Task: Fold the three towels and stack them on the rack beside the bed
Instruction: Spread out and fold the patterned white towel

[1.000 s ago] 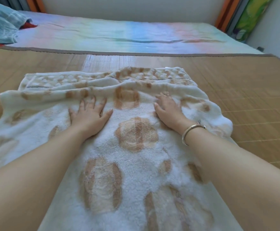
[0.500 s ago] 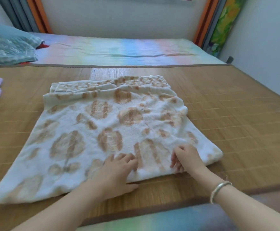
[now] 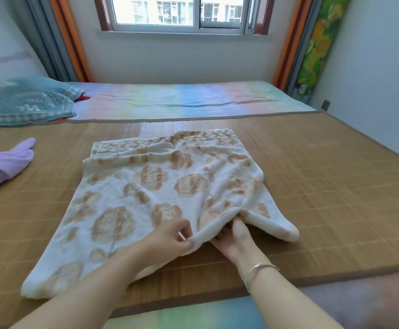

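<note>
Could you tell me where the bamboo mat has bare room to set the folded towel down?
The woven bamboo mat lies bare right of the white towel with tan flowers, and between it and the lilac towel. The near edge is crowded by the left hand and right hand.

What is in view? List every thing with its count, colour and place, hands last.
towel: one, white with tan flowers, partly folded on the mat, near edge lifted
purple cloth: one, lilac, bunched at the mat's left edge
mat: one, tan bamboo, covering the near bed
sheet: one, pastel rainbow, beyond the mat
pillow: one, teal with white print, far left on the sheet
window: one, brown frame, far wall
curtains: grey and orange, either side of the window
bracelet: one, silver, right wrist
left hand: pinches the towel's near edge
right hand: palm up, fingers under the lifted edge
</note>
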Demonstrator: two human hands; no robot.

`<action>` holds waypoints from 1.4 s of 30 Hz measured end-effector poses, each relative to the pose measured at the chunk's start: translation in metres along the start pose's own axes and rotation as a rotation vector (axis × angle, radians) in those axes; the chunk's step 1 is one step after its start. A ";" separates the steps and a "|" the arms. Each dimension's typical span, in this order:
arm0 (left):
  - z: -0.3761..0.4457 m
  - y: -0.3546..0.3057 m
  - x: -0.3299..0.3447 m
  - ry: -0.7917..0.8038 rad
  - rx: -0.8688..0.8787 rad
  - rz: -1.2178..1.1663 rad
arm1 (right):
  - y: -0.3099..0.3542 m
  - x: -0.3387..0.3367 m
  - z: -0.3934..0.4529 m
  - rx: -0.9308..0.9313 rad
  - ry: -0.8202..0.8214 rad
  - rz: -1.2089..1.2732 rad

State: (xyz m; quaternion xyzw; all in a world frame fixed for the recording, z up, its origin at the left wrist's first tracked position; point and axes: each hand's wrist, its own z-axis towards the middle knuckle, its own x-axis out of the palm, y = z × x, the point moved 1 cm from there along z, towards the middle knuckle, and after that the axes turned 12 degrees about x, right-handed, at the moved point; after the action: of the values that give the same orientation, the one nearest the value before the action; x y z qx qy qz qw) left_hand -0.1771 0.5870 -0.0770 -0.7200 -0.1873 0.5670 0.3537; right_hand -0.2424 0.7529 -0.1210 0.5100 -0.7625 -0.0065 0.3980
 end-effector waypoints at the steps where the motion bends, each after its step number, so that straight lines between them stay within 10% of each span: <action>1: 0.002 0.002 0.001 0.012 -0.006 0.004 | -0.002 0.005 0.003 0.007 0.016 0.019; 7: 0.012 0.007 0.001 0.143 -0.057 -0.057 | 0.014 -0.011 -0.004 -0.097 -0.278 -0.192; 12: 0.023 -0.002 0.009 -0.066 -0.091 -0.153 | 0.023 -0.032 -0.027 -0.128 -0.495 -0.639; 28: 0.026 0.019 0.039 -0.033 -0.148 0.084 | 0.003 -0.084 -0.081 -0.224 -0.482 -1.185; 34: -0.003 -0.006 0.067 0.210 0.070 0.265 | 0.017 -0.104 -0.093 -0.634 -1.059 -1.577; 38: -0.009 -0.009 0.082 0.306 0.049 0.457 | 0.021 -0.109 -0.087 -1.068 -1.007 -1.850; 42: -0.012 -0.008 0.078 0.323 0.035 0.494 | 0.024 -0.096 -0.084 -0.927 -0.648 -2.208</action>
State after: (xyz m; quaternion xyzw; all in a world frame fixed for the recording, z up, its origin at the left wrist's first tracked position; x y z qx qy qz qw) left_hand -0.1427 0.6409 -0.1233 -0.8185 0.0620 0.5172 0.2425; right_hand -0.1937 0.8728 -0.1119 0.6651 0.0859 -0.7328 0.1155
